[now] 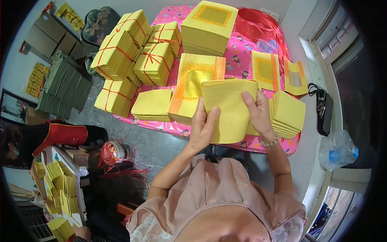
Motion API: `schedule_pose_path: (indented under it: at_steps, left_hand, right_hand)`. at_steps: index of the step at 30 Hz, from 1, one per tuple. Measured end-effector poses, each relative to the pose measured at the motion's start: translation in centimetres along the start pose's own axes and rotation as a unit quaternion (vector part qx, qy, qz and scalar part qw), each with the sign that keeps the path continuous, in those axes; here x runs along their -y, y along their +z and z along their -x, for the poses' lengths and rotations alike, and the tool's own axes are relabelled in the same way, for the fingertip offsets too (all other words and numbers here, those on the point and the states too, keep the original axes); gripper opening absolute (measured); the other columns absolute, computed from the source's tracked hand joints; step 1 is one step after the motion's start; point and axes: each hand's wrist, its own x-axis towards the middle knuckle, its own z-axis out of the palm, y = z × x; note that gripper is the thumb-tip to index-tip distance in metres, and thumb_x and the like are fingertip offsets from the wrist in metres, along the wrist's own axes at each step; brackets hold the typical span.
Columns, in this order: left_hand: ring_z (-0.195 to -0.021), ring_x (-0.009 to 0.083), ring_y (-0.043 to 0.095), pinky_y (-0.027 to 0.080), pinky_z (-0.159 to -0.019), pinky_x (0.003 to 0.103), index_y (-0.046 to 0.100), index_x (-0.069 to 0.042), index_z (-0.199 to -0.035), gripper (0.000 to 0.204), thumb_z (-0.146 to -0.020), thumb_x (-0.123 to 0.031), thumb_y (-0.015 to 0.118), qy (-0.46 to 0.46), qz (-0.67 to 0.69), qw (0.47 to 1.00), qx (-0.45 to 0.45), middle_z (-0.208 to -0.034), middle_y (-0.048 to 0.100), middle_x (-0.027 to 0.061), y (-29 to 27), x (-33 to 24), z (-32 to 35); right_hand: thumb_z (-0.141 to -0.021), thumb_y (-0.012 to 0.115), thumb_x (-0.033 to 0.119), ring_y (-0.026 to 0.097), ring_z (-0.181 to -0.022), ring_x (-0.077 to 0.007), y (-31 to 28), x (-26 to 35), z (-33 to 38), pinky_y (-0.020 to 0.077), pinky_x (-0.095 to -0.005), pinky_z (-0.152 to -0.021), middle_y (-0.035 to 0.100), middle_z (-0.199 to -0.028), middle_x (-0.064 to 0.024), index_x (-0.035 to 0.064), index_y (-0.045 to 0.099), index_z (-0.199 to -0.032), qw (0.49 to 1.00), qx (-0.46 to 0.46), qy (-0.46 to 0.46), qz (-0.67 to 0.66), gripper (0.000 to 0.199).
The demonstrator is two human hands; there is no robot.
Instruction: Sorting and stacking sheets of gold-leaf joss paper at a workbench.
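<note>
Both my hands hold a folded sheaf of yellow ribbed paper [229, 111] above the near edge of the pink table cover. My left hand [203, 126] grips its left side, thumb on the front face and the other fingers hidden behind. On the upper right side, my right hand [260, 112] grips it the same way, a beaded bracelet on that wrist. Just behind lies a stack of yellow paper with orange bands and a gold square [197, 78]. Fanned folded yellow sheets [288, 113] lie beside my right hand, and a low folded pile [152, 104] sits to the left.
Red-tied yellow bundles [117, 54] are piled at the table's left. A tall paper stack [209, 28] stands at the back, with red ribbon [258, 24] beside it. On the right ledge are a black case [323, 111] and a plastic bag [338, 149]. A co-worker in a red garment [66, 135] is at left.
</note>
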Motion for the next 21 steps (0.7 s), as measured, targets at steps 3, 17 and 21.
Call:
schedule_pose_path:
  at_steps: [3,17,21]
  left_hand:
    - [-0.111,0.0118,0.047,0.038,-0.095,0.026,0.036,0.001,-0.133,0.037,-0.099,-0.011,0.045,-0.018,0.013,1.0,-0.022,-0.121,0.051,0.0077,0.0,-0.3,0.3]
    - [-0.117,0.013,0.047,0.038,-0.099,0.028,0.035,0.0,-0.136,0.04,-0.099,-0.013,0.045,-0.076,0.062,0.995,-0.035,-0.128,0.05,0.0081,-1.8,-1.7,1.2]
    - [-0.119,0.0141,0.047,0.038,-0.099,0.028,0.033,0.0,-0.138,0.042,-0.1,-0.013,0.044,-0.097,0.074,0.992,-0.033,-0.131,0.049,0.0092,-2.1,-1.5,1.5]
  right_hand:
    - [-0.099,0.051,0.022,0.055,-0.085,-0.0047,0.3,-0.1,-0.1,0.0456,-0.0224,-0.074,0.063,-0.094,-0.0011,-0.0006,0.057,-0.113,0.999,-0.008,-0.012,0.035,0.028]
    - [-0.098,0.052,0.03,0.044,-0.066,-0.0024,-0.1,-0.6,1.1,0.0388,-0.0222,-0.057,0.052,-0.069,0.0046,-0.0037,0.061,-0.085,0.989,0.085,0.092,0.083,0.038]
    - [-0.097,0.054,0.033,0.041,-0.06,-0.0036,-0.4,-2.1,1.1,0.0362,-0.0247,-0.051,0.048,-0.061,0.0035,-0.0064,0.061,-0.078,0.983,0.058,0.065,0.161,0.045]
